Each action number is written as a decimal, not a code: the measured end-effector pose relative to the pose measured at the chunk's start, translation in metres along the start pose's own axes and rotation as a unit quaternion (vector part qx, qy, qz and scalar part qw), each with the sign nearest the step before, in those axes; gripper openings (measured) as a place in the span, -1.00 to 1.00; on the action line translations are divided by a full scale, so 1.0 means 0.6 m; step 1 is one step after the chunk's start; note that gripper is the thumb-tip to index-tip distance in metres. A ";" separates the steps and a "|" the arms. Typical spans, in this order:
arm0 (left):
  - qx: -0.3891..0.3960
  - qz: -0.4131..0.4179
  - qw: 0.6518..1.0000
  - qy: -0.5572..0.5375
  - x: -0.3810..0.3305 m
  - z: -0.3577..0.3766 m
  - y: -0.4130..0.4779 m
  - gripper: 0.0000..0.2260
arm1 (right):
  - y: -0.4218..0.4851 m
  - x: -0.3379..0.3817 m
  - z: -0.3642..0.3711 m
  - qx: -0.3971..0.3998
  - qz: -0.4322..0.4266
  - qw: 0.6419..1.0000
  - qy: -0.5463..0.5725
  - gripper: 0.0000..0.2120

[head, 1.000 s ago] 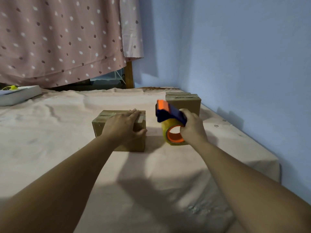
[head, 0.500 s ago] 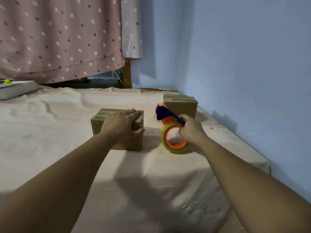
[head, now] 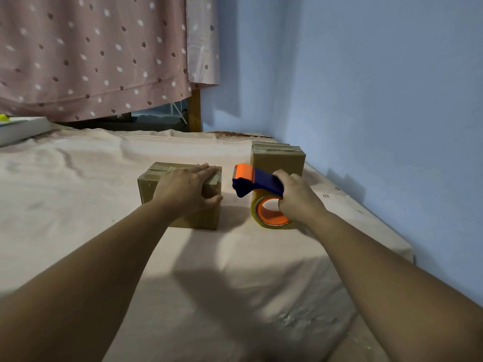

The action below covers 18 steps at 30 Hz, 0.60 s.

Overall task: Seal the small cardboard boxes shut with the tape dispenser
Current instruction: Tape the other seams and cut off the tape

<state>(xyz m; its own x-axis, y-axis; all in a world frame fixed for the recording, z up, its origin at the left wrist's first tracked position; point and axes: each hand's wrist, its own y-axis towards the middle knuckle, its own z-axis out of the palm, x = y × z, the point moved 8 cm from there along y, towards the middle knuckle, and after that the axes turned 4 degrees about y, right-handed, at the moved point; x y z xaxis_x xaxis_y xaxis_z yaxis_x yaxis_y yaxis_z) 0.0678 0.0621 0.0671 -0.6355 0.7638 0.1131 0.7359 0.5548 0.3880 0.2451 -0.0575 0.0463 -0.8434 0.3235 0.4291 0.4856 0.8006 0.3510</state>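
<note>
A small cardboard box (head: 149, 188) lies in the middle of the cloth-covered table, with tape strips across its top. My left hand (head: 187, 190) rests flat on that top, thumb down the near right side. To its right my right hand (head: 298, 198) grips the blue handle of the tape dispenser (head: 254, 181), whose orange head points left toward the box. The yellowish tape roll with an orange core (head: 270, 214) stands on the cloth below the handle. A second taped cardboard box (head: 278, 159) sits just behind the dispenser.
The table (head: 78, 205) is draped in a wrinkled beige cloth and ends at the right near a blue wall (head: 379, 100). A white flat box (head: 21, 129) lies at the far left. A dotted pink curtain (head: 91, 53) hangs behind.
The dispenser's head has lifted and tilted back up after dipping toward the table half a second ago. My left hand stays on the box.
</note>
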 end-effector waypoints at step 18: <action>-0.004 0.077 0.996 0.049 -0.021 0.000 0.001 -0.39 | 0.045 0.143 -0.056 0.091 -0.107 0.931 -0.337 -0.59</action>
<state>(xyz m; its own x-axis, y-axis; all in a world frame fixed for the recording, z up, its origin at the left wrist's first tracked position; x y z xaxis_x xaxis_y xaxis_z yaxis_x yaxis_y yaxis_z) 0.0763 0.0530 0.0660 -0.5351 0.8035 0.2609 0.8249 0.4303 0.3665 0.1936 -0.0254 0.1205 -0.8990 0.3402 -0.2759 0.2942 0.9356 0.1952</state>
